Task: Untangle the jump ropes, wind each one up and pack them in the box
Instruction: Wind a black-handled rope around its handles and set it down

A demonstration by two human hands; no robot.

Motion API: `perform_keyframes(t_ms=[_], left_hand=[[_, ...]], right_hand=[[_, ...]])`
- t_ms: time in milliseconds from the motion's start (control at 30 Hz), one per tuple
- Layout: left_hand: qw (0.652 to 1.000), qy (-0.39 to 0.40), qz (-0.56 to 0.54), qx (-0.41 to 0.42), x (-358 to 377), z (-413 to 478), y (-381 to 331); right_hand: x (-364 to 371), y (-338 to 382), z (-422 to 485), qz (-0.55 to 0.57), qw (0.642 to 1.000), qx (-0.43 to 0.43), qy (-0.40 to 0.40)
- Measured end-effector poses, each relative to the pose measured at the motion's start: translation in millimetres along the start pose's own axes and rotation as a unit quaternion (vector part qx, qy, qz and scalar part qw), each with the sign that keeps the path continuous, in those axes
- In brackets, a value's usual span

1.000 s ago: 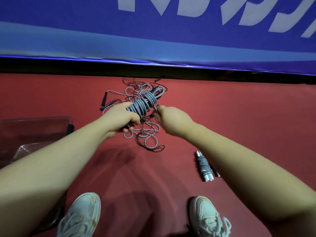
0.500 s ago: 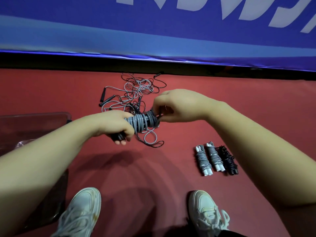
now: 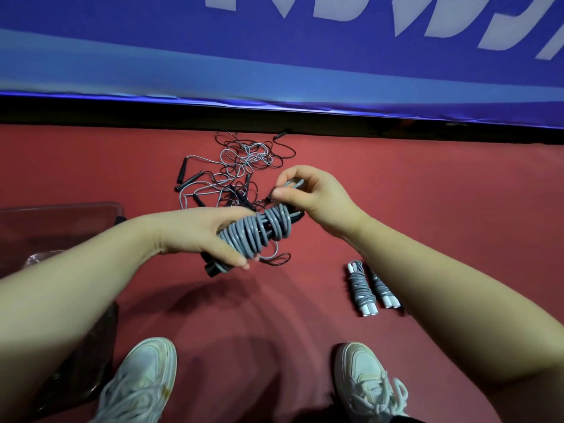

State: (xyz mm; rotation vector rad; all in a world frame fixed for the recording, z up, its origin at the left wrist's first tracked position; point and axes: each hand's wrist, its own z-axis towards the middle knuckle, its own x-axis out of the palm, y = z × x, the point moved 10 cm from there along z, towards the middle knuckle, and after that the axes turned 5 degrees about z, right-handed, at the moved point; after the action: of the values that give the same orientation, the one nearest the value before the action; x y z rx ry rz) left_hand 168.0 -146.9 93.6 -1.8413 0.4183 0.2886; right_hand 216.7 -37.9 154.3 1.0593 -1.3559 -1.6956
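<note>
Winding nears its end: the grey rope bundle (image 3: 259,232) is clasped mid-air in the left hand (image 3: 198,232), while the right hand (image 3: 314,199), raised since a moment ago, pinches the last loop (image 3: 294,186) for tucking; the box (image 3: 61,224) waits far left.

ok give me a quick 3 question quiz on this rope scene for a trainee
1. True or false: the left hand grips the grey wound rope.
2. What does the right hand pinch? A) a shoelace B) the rope's loose end loop C) a white handle
3. Where do the finished bundles lie: on the red floor or in the clear box?

Key: 1 true; 2 B; 3 on the red floor, by the right forearm. The tangled pile waits beyond the hands.
</note>
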Motion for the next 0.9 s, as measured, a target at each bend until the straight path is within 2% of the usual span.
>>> perform_keyframes(t_ms=[100,200,300,367,467,533,633,700,767,833,900], left_hand=[[0.976,-0.101,0.192,0.024,-14.4,2.8,-23.5],[0.945,-0.207,0.241,0.073,-22.5,-4.4,-47.4],[0.895,-0.25,0.346,0.13,-19.9,-11.1,-62.3],[0.885,-0.243,0.363,0.161,-15.8,-11.8,-65.1],[0.899,-0.249,0.311,0.181,-18.9,-12.0,-63.6],[0.905,-0.251,0.282,0.196,-21.3,-11.5,-65.1],[0.915,-0.248,0.234,0.216,-21.5,-9.5,-70.8],[0.92,-0.252,0.198,0.226,-22.7,-11.7,-73.8],[0.929,-0.245,0.154,0.229,-24.4,-15.2,-76.4],[0.952,-0.201,0.023,0.229,-24.0,-15.9,-74.3],[0.951,-0.154,-0.123,0.24,-21.8,-16.0,-72.5]], right_hand=[[-9.0,-0.5,3.7,0.027,0.996,0.002,-0.084],[-19.2,-7.2,5.2,0.075,0.984,0.038,-0.157],[-17.3,-14.7,5.9,0.146,0.973,0.087,-0.155],[-9.2,-18.4,6.0,0.191,0.965,0.132,-0.125],[-9.3,-19.6,4.2,0.196,0.956,0.183,-0.123],[-13.9,-21.5,5.9,0.189,0.955,0.187,-0.133],[-10.6,-23.5,10.3,0.325,0.925,0.166,-0.106],[-2.3,-20.9,12.7,0.422,0.891,0.156,-0.053],[5.7,-13.9,13.8,0.466,0.874,0.137,0.003],[14.9,-14.0,14.7,0.465,0.873,0.144,0.045],[16.9,-17.2,16.7,0.438,0.884,0.157,0.039]])
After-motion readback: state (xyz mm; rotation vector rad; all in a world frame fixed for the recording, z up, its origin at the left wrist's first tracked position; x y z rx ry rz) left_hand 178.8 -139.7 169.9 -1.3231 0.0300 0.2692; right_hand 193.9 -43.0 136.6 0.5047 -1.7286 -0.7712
